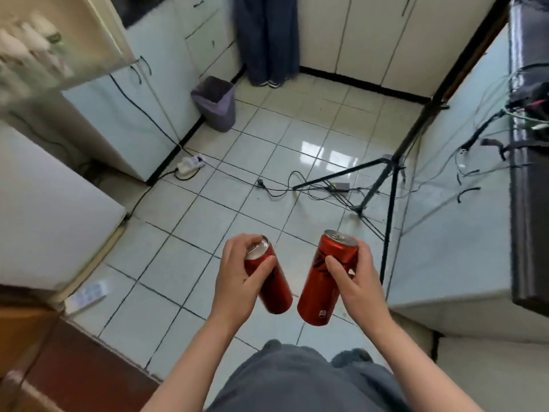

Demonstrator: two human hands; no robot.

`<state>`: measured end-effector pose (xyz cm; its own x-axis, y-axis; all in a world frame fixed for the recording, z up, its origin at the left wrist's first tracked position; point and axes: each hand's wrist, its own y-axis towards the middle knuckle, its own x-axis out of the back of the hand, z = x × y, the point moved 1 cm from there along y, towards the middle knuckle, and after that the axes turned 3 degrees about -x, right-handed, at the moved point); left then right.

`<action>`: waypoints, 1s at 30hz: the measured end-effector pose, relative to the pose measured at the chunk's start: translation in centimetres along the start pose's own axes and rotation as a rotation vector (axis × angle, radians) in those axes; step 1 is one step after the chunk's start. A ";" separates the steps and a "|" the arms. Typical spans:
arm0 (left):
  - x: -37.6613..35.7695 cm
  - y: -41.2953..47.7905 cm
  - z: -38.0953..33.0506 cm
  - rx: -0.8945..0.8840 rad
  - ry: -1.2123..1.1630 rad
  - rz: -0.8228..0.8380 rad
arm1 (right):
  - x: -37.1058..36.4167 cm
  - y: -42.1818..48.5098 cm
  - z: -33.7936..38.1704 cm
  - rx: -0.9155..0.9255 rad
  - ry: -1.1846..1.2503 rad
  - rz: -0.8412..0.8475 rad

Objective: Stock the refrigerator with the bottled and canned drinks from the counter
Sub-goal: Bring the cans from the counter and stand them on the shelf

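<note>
Most of the view is filled by a pale tiled floor (267, 162), seen from above. Along the left edge a white refrigerator (50, 209) is seen, and its open door (98, 31) is swung out at the top left corner; pale bottles (26, 46) are racked in the door shelf, too blurred to be told apart. The right edge is taken by a counter with a dark worktop (528, 203), over which loose cables (475, 138) are draped. A black tripod (392, 173) is planted on the floor just beside the counter front. At the far side of the floor, blue trouser legs (267, 40) of a 2nd person are seen before the white cabinets, and a bin lined with a purple bag (215, 105) is stood near them. A white power strip (191, 165) is laid at the foot of the left cabinets.

2 red slim cans are held in the air above the floor, well apart from both worktop and refrigerator. The left can (270, 281) is gripped by the left hand (237, 281), fingers curled over its silver top and thumb laid across its side. The right can (323, 281) is gripped by the right hand (356, 281), thumb across the front and fingers wrapped behind. Both cans are tilted, tops spread outward and bases brought near each other without touching.
</note>
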<state>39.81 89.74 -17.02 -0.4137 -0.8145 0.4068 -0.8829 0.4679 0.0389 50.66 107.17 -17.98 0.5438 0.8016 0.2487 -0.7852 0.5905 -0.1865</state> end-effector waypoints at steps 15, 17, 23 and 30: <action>17.5 3.4 10.2 0.282 -0.058 -0.467 | -23.7 11.4 6.4 0.073 -0.122 0.466; 20.9 4.8 11.6 0.315 -0.053 -0.540 | -28.1 13.3 7.9 0.088 -0.115 0.526; 32.0 8.8 15.1 0.371 -0.045 -0.689 | -41.2 17.7 13.8 0.143 -0.117 0.744; 41.9 8.9 18.4 0.401 -0.027 -0.966 | -55.6 18.9 19.0 0.193 -0.174 0.955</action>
<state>10.51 53.52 -16.45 0.5067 -0.7910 0.3429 -0.8474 -0.5302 0.0293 -0.05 72.01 -17.25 -0.3824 0.8989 0.2138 -0.9144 -0.3350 -0.2272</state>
